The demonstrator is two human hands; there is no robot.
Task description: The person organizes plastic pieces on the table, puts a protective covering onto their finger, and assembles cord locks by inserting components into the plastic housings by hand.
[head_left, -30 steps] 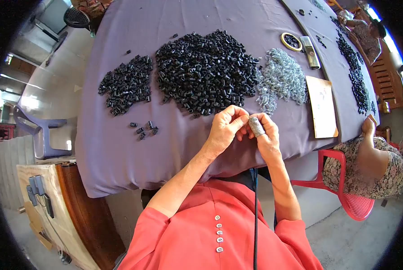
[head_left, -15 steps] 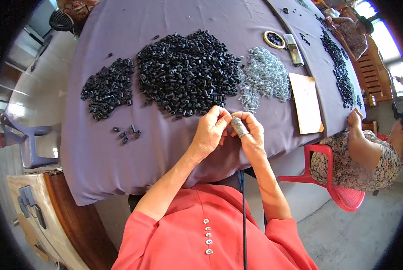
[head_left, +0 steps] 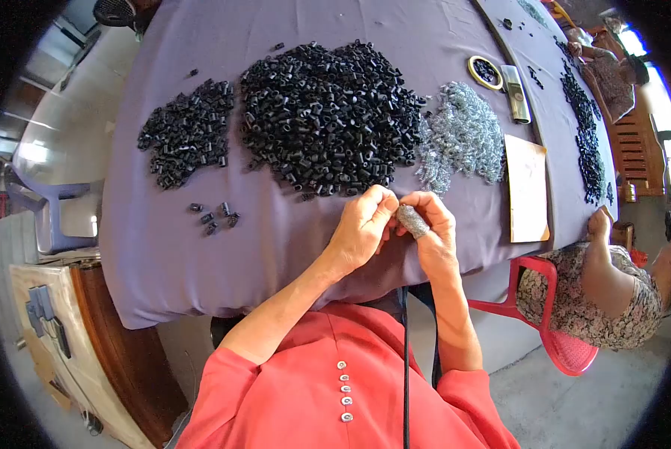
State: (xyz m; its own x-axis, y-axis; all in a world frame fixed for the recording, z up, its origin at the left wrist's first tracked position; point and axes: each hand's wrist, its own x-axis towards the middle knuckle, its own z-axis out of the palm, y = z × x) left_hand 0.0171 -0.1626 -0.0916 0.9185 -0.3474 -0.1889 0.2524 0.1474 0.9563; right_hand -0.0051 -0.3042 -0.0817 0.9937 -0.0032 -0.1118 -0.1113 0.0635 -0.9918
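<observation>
My left hand [head_left: 361, 228] and my right hand [head_left: 431, 224] meet over the front edge of the purple cloth [head_left: 275, 262], fingers pinched together. What they pinch is too small or hidden to make out. A grey wrap [head_left: 412, 221] covers one digit of my right hand. Just beyond my hands lies a large pile of small black tubular parts [head_left: 328, 120], with a pile of clear, silvery small parts [head_left: 462, 135] to its right. A smaller black pile [head_left: 189, 133] is on the left, and several loose black pieces [head_left: 210, 217] lie in front of it.
A brown card [head_left: 527, 188], a round container of black bits [head_left: 485, 72] and a clear box [head_left: 515, 93] lie to the right. Beyond are more black parts [head_left: 584, 135] and a person [head_left: 605, 280] on a red chair [head_left: 567, 350]. A grey chair [head_left: 51, 209] stands left.
The view has shifted. My hands stay together near the cloth's edge, and the grey-wrapped digit has tilted from more upright to more slanted.
</observation>
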